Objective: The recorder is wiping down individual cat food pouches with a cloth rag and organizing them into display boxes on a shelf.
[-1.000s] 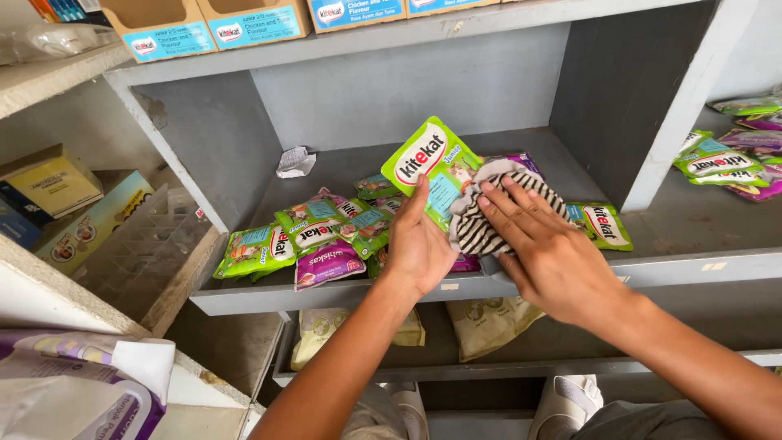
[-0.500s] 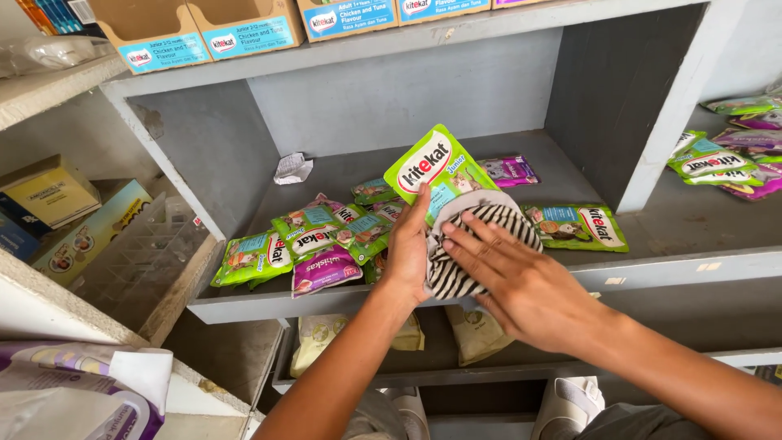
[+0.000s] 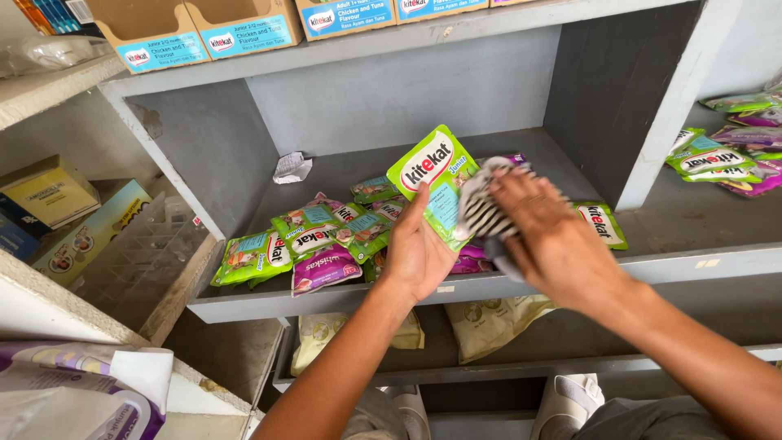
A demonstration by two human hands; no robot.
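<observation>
Green pet-food pouch (image 3: 432, 175) stands upright in the left hand (image 3: 419, 257), fingers closed round its lower edge, while the right hand (image 3: 554, 244), just beside it, presses a bunched black-and-white striped cloth (image 3: 485, 208) against the pouch's face. Wiping looks under way, by this view. Beyond the hands, green and purple pouches (image 3: 314, 244) lie scattered on the grey shelf (image 3: 342, 297), apparently awaiting the cloth.

Our right hand (image 3: 554, 244) blurs over the striped cloth (image 3: 482, 213) — it hides half the green pouch (image 3: 436, 181); cardboard boxes (image 3: 244, 28) are cut off above.
</observation>
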